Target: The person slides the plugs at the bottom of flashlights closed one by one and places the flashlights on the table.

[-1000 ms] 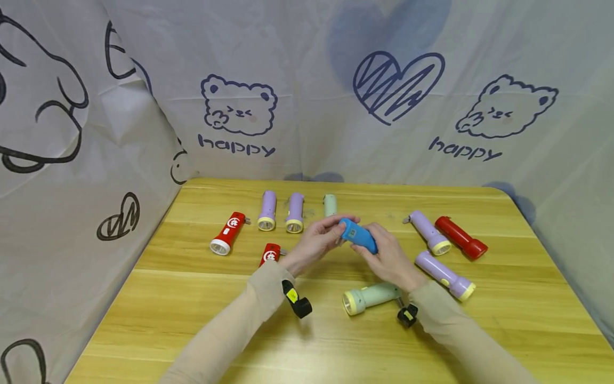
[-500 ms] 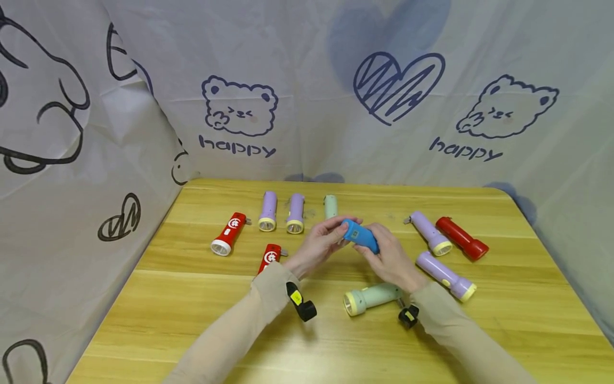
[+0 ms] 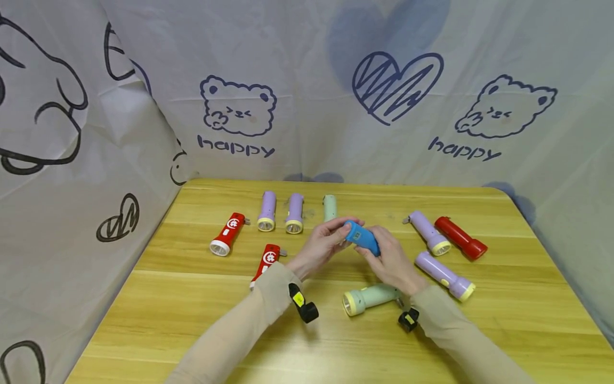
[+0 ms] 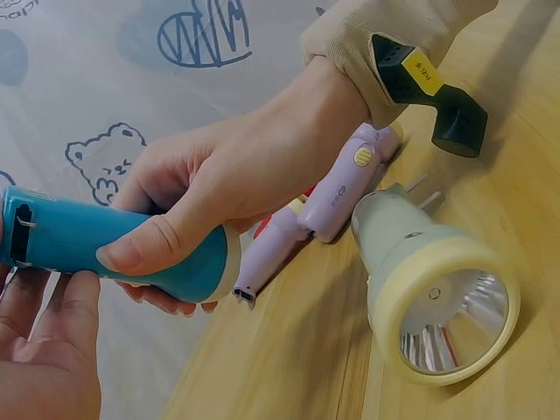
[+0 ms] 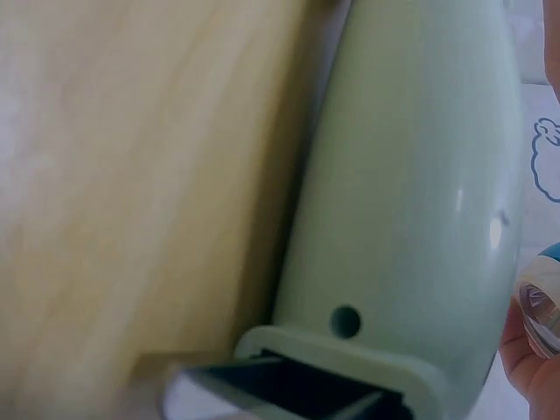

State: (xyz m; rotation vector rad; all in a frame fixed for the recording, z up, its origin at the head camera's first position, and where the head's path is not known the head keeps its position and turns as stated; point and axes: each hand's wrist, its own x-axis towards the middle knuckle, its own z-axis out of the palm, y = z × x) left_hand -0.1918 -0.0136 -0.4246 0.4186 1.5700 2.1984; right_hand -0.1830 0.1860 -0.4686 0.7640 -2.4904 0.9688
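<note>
Both hands hold a blue flashlight over the middle of the table. At its tail end, the left hand pinches it with the thumb on top and fingers behind. The right hand grips it round the lamp end, which the palm hides in the head view. In the left wrist view a dark slot shows at the tail of the blue flashlight, and the right thumb lies along its body. Below the right wrist lies a pale green flashlight, which fills much of the right wrist view.
Two red flashlights with white marks lie left, the nearer partly behind the left sleeve. Two purple flashlights and a green flashlight lie at the back. To the right are two more purple flashlights and a plain red flashlight.
The left hand and the blue flashlight's tail end have shifted slightly right. More of the nearer red flashlight shows beside the left sleeve. The right hand has hardly moved.
</note>
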